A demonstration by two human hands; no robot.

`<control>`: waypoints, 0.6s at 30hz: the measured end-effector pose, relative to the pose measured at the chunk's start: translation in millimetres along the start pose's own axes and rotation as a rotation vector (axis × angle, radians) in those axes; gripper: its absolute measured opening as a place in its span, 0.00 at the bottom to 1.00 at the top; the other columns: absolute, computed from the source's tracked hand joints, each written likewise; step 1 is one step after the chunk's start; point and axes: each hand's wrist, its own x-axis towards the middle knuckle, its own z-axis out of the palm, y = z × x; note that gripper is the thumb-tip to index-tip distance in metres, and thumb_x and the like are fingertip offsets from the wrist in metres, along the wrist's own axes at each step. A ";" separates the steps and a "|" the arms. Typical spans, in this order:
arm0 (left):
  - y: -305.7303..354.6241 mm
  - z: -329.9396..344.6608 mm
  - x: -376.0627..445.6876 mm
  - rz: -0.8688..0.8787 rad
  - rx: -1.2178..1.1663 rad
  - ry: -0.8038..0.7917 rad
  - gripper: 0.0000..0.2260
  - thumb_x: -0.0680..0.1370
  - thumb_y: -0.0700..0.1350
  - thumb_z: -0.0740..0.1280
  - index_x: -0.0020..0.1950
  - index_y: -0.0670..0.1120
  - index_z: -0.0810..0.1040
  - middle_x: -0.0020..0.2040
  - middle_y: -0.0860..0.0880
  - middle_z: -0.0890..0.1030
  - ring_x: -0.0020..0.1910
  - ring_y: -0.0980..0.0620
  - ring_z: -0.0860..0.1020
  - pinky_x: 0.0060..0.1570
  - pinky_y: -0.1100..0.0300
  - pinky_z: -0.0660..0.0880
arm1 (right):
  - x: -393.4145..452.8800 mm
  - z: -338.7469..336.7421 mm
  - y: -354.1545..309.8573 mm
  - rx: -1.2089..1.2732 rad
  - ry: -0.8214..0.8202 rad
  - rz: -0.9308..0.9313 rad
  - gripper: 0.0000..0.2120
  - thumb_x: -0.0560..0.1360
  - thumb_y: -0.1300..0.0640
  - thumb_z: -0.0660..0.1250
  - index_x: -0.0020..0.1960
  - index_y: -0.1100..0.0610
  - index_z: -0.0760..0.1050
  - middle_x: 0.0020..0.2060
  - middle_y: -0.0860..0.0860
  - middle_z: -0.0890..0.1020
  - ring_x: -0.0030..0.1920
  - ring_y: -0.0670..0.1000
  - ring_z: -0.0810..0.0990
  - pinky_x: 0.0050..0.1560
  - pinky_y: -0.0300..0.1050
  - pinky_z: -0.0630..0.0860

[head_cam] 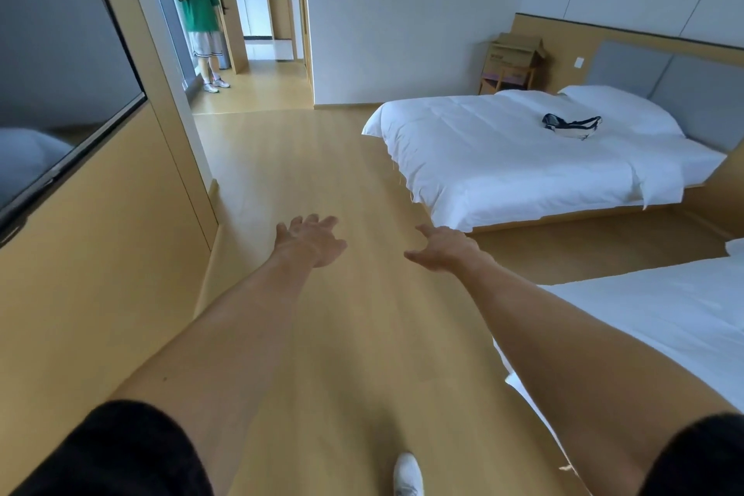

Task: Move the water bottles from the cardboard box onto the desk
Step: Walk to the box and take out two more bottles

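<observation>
A brown cardboard box (516, 52) with its flaps open stands on a small wooden bedside table (505, 78) at the far wall, beyond the far bed. No water bottles and no desk show in this view. My left hand (312, 240) and my right hand (443, 248) reach forward over the wooden floor, fingers spread and holding nothing. Both hands are far from the box.
A white bed (523, 157) with a dark bag (571, 125) on it lies to the right, and a second bed (652, 318) is at the near right. A wall-mounted TV (52, 64) hangs on the left. A person in a green shirt (199, 8) stands in the hallway.
</observation>
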 end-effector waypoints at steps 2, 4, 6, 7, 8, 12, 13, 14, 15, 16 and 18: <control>5.4 -6.7 34.2 -0.009 0.005 0.002 0.28 0.83 0.60 0.54 0.82 0.57 0.54 0.82 0.48 0.56 0.80 0.43 0.55 0.76 0.43 0.52 | 37.3 -6.9 0.7 0.022 -0.005 -0.014 0.34 0.78 0.35 0.61 0.80 0.44 0.56 0.74 0.52 0.70 0.73 0.56 0.69 0.70 0.54 0.68; 11.5 -16.3 72.0 -0.018 0.025 0.012 0.27 0.83 0.60 0.54 0.82 0.56 0.54 0.82 0.48 0.57 0.80 0.43 0.56 0.76 0.44 0.53 | 78.2 -15.4 2.3 0.054 -0.001 -0.028 0.34 0.78 0.36 0.61 0.80 0.44 0.56 0.75 0.51 0.68 0.74 0.56 0.68 0.69 0.53 0.69; 19.6 -28.1 110.4 -0.031 0.026 0.007 0.27 0.83 0.60 0.54 0.82 0.56 0.54 0.81 0.48 0.58 0.80 0.43 0.56 0.76 0.44 0.53 | 119.1 -26.5 5.1 0.075 -0.010 -0.043 0.34 0.79 0.36 0.61 0.80 0.44 0.56 0.77 0.51 0.66 0.75 0.56 0.67 0.70 0.54 0.69; 24.1 -34.5 129.1 -0.041 0.027 0.006 0.27 0.83 0.59 0.54 0.82 0.56 0.54 0.81 0.48 0.58 0.80 0.43 0.56 0.76 0.44 0.53 | 139.3 -32.7 6.6 0.071 -0.016 -0.052 0.34 0.79 0.36 0.61 0.80 0.44 0.56 0.77 0.50 0.66 0.75 0.56 0.66 0.70 0.54 0.69; 29.0 -41.3 147.8 -0.051 0.032 0.009 0.27 0.83 0.59 0.54 0.82 0.56 0.54 0.81 0.48 0.58 0.80 0.44 0.56 0.76 0.44 0.53 | 159.2 -39.2 8.6 0.064 -0.019 -0.059 0.34 0.79 0.36 0.61 0.80 0.45 0.56 0.77 0.50 0.66 0.75 0.56 0.66 0.71 0.55 0.68; 48.3 -64.6 221.7 -0.055 0.026 0.032 0.26 0.83 0.58 0.54 0.82 0.57 0.55 0.81 0.49 0.60 0.79 0.45 0.57 0.75 0.45 0.54 | 237.7 -66.9 18.1 0.011 -0.007 -0.080 0.33 0.79 0.36 0.59 0.80 0.45 0.57 0.74 0.52 0.70 0.73 0.56 0.69 0.68 0.52 0.67; 52.2 -68.0 237.7 -0.053 0.023 0.033 0.26 0.83 0.58 0.54 0.81 0.57 0.56 0.80 0.49 0.60 0.79 0.45 0.57 0.75 0.45 0.54 | 254.8 -72.3 20.1 0.010 -0.012 -0.081 0.33 0.79 0.36 0.59 0.80 0.45 0.57 0.73 0.52 0.71 0.73 0.55 0.69 0.68 0.52 0.67; 55.2 -70.5 252.6 -0.054 0.023 0.030 0.26 0.83 0.58 0.54 0.81 0.57 0.56 0.80 0.49 0.60 0.79 0.45 0.58 0.75 0.45 0.54 | 270.5 -76.3 21.4 0.015 -0.021 -0.083 0.33 0.79 0.36 0.59 0.80 0.45 0.57 0.74 0.53 0.70 0.73 0.55 0.69 0.68 0.52 0.67; 57.1 -72.2 266.8 -0.058 0.022 0.028 0.26 0.83 0.58 0.54 0.81 0.57 0.56 0.80 0.49 0.60 0.79 0.45 0.58 0.75 0.45 0.54 | 285.1 -78.7 22.0 0.023 -0.029 -0.085 0.33 0.79 0.36 0.59 0.80 0.45 0.57 0.74 0.53 0.70 0.73 0.56 0.69 0.68 0.52 0.67; 58.0 -73.5 281.0 -0.064 0.019 0.026 0.26 0.83 0.57 0.54 0.81 0.57 0.56 0.80 0.49 0.60 0.79 0.45 0.58 0.75 0.45 0.54 | 299.5 -80.1 21.9 0.032 -0.033 -0.087 0.33 0.79 0.36 0.60 0.80 0.45 0.57 0.74 0.53 0.70 0.73 0.56 0.69 0.69 0.53 0.67; 58.9 -76.3 309.6 -0.071 0.010 0.018 0.26 0.83 0.57 0.54 0.81 0.57 0.56 0.80 0.49 0.60 0.79 0.45 0.58 0.76 0.45 0.54 | 327.9 -82.7 21.1 0.045 -0.039 -0.084 0.33 0.78 0.36 0.60 0.80 0.45 0.57 0.74 0.53 0.70 0.73 0.56 0.69 0.70 0.54 0.68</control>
